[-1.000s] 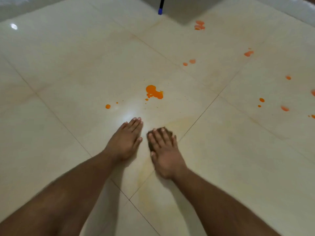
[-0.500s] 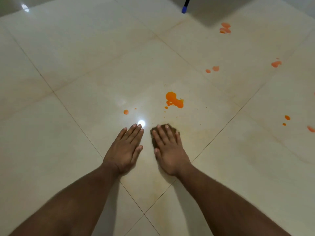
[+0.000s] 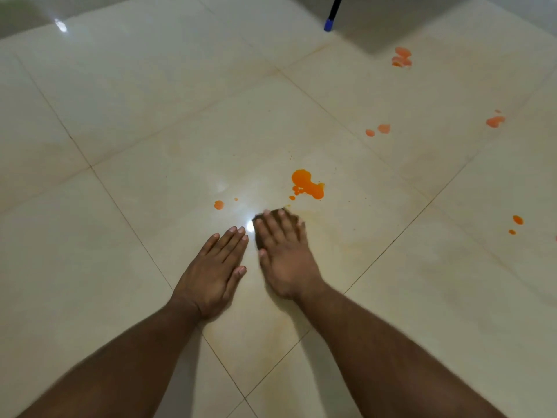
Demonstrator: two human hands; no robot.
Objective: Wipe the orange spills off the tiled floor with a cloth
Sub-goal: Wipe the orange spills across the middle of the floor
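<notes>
Head view looking down at a glossy cream tiled floor [image 3: 144,122] crossed by thin grout lines. Left hand [image 3: 212,271] lying flat, palm down, fingers straight and close together, holding nothing, just pressing on the tile. Right hand [image 3: 286,254] lying just beside it, fingers stretched flat over a dark brown cloth [image 3: 257,226], pressing it against the floor; only the cloth's edges peeking out by the fingertips and along the thumb side, slightly blurred. Both bare forearms reaching in from the bottom edge.

Sitting just beyond the right fingertips, near but apart from the cloth: the largest orange spill [image 3: 307,185], bright, with a few tiny droplets clinging at its lower left. Lying beyond the left fingertips: a small round orange drop [image 3: 219,204] with a speck beside it. Spreading farther off on other tiles: a paler pair of spots [image 3: 378,130], a pale cluster [image 3: 401,57] near the top, a smudged blotch [image 3: 495,121] at the right, and two small drops [image 3: 516,224] well to the right of the hands. Faint yellowish streaking showing on the tile right of the cloth.

Poking in at the top edge: a black stick with a blue tip [image 3: 330,24], touching the floor beside a dark shadow. Glaring between the two hands: a bright light reflection [image 3: 250,227].
</notes>
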